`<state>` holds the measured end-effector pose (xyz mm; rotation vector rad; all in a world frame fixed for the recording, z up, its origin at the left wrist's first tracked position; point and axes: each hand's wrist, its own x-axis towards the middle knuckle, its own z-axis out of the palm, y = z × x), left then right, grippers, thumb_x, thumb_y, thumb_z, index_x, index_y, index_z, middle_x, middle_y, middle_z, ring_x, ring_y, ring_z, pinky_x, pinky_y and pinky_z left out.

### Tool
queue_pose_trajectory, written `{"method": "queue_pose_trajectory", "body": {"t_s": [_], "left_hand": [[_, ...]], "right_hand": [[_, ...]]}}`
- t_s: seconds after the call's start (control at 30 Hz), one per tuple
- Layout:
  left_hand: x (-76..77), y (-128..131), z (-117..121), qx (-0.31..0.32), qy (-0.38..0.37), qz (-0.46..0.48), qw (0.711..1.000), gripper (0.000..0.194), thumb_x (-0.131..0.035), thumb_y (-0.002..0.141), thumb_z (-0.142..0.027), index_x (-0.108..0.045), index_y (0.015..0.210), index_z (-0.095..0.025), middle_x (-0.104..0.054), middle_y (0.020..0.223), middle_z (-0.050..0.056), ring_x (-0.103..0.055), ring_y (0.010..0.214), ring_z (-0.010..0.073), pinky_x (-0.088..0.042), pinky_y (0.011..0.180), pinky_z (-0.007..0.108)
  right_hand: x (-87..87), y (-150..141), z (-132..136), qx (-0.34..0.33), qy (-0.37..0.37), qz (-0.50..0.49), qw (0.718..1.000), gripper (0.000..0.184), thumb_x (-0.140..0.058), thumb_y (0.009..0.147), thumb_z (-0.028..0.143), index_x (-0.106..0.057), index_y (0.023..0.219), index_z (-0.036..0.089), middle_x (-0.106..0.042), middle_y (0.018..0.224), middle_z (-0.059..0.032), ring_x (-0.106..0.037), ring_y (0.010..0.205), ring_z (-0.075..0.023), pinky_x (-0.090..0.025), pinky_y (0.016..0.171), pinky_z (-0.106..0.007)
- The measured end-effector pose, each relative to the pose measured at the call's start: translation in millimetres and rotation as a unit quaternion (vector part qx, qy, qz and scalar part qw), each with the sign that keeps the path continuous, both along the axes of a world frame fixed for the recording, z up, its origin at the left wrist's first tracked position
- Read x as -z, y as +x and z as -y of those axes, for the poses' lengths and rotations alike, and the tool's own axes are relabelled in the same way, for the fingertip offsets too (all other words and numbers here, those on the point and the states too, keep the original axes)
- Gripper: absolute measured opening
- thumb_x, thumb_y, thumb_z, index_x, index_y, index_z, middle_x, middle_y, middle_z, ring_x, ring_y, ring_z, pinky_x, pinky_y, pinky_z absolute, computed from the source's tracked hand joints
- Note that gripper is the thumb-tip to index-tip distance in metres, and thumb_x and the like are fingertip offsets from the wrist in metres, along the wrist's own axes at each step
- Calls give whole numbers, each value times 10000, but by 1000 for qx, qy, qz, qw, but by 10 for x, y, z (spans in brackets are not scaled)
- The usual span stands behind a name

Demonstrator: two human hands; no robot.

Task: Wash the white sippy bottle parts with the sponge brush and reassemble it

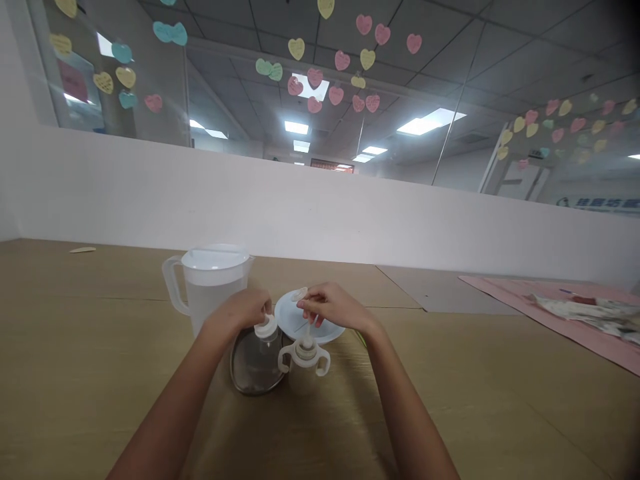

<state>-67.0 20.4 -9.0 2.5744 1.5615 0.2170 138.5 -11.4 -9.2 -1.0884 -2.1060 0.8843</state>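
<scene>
White-handled bottle [304, 363], body faint, left hand [246, 307] part-hidden

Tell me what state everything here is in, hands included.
Left hand: fingers at the small bottle's top
Right hand: fingers bunched above the handled bottle; grip unclear
Small bottle: upright, white top
Handled bottle: upright, uncapped
Pitcher: upright, lid seemingly on
Plate: lying flat, partly hidden
Pink cloth: spread out
Lights: lit
Heart notes: stuck up
</scene>
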Motion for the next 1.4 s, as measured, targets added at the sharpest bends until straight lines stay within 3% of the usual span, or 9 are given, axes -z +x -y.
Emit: {"method": "queue_pose_trajectory", "body": {"t_s": [0.2,0.33,0.43,0.57,0.7,0.77,0.9,1.2,1.4], "left_hand": [[-253,46,208,73,115,92,986,294,-397,745,-190,-651,892,-177,-644,925,59,-570,832,184,-406,683,238],[-354,125,344,89,147,113,979,299,-354,809,-228,-638,888,-178,-630,962,53,-560,865,190,-402,716,258],[-384,173,415,104,162,121,974,316,-317,855,-266,-620,915,-198,-635,936,33,-562,846,184,-399,713,264],[-398,270,493,65,197,98,973,324,-283,887,-289,-585,915,-176,-633,905,52,-573,783,188,-399,651,273],[-376,375,557,61,229,46,971,289,-296,893,-266,-562,909,-155,-623,876,79,-577,736,181,-397,607,265],[-361,399,576,78,229,48,969,278,-293,896,-250,-556,916,-162,-626,851,72,-580,708,172,-399,603,260],[-363,393,589,114,206,139,962,264,-313,893,-278,-557,945,-192,-644,822,35,-589,695,161,-402,619,246],[-384,383,584,166,156,309,923,266,-372,876,-324,-601,856,-189,-641,681,-35,-523,561,99,-365,551,202],[-371,369,563,205,101,383,895,287,-388,870,-350,-607,843,-168,-667,857,10,-590,784,133,-432,675,210]], "right_hand": [[64,68,-82,-19,-39,99,994,239,-550,759,349,-658,790,138,-618,690,-28,-548,576,-91,-451,487,-176],[6,119,-28,44,-14,158,986,279,-595,723,307,-660,951,160,-641,754,-34,-549,578,-95,-424,497,-184],[-75,122,57,76,55,111,989,347,-600,724,309,-619,1037,161,-638,905,-60,-578,709,-125,-444,580,-209],[-116,42,125,42,94,38,994,613,-686,638,370,-491,1195,205,-570,1112,-70,-574,849,-161,-465,720,-276],[-79,-108,108,115,173,-6,978,760,-721,594,325,-400,1271,196,-519,1195,-97,-509,1034,-214,-402,887,-362],[-68,-148,93,131,201,-13,971,704,-704,608,263,-429,1252,189,-534,1177,-92,-498,1054,-219,-387,905,-372],[-90,-83,94,87,195,-40,976,557,-651,627,169,-520,1167,203,-572,1109,-53,-538,961,-189,-427,846,-335],[-175,93,140,20,151,-130,980,601,-684,594,184,-525,1171,234,-597,940,0,-530,838,-145,-435,750,-277],[-216,153,199,3,136,-99,986,596,-649,632,186,-491,1204,237,-611,841,9,-555,830,-147,-430,772,-285]]}}
